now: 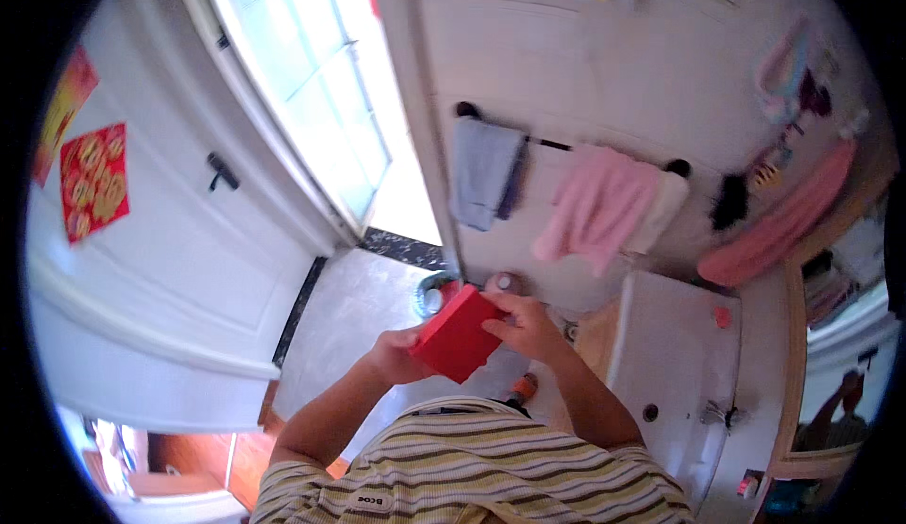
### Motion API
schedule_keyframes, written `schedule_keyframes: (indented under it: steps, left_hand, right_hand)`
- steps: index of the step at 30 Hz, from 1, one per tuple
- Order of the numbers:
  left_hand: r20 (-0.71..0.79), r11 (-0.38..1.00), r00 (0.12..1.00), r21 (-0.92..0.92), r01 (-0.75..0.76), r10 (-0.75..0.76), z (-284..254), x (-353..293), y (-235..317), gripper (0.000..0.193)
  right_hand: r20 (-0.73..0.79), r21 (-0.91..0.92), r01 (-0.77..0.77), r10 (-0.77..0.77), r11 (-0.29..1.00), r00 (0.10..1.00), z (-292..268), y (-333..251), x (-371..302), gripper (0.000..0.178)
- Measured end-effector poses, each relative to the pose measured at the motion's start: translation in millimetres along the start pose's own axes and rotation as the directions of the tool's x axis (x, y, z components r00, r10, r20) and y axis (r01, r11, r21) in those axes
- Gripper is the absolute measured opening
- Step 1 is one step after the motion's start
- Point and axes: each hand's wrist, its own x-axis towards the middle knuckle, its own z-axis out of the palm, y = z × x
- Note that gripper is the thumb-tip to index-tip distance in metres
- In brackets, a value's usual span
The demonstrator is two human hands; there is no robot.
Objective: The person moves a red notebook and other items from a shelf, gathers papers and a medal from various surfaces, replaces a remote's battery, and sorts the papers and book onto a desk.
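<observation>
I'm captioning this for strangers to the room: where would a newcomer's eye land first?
Probably on the bright red boxy object, held in the left hand and right hand near the picture's middle. Next might come the pink towel on the wall rail, above and right of the hands, and the red-and-gold decoration on the white door at far left.

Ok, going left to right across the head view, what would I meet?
Square red door decoration, black door handle, left hand, red object held in both hands, right hand, white sink, mirror.
</observation>
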Motion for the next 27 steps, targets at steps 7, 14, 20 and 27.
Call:
schedule_keyframes:
  steps: [7,14,20,27]
  left_hand:
    - [-0.182,0.828,0.831,-0.114,-0.548,0.525,-21,-247,-39,0.087]
    - [-0.605,0.130,-0.027,0.214,-0.968,0.796,5,-393,-129,0.085]
    - [-0.629,-0.264,-0.446,0.366,-0.892,0.636,39,-417,-195,0.074]
    - [-0.639,-0.414,-0.743,0.633,-0.654,0.198,28,-509,-225,0.058]
  right_hand:
    - [0.426,-0.185,0.511,-0.400,0.839,0.812,243,-58,94,0.075]
    - [0.889,0.197,0.695,-0.425,0.692,0.171,479,-120,82,0.104]
    - [0.881,0.473,0.502,-0.391,0.724,-0.267,596,-130,31,0.101]
    - [0.687,0.675,0.322,-0.406,0.664,-0.603,734,-126,-2,0.103]
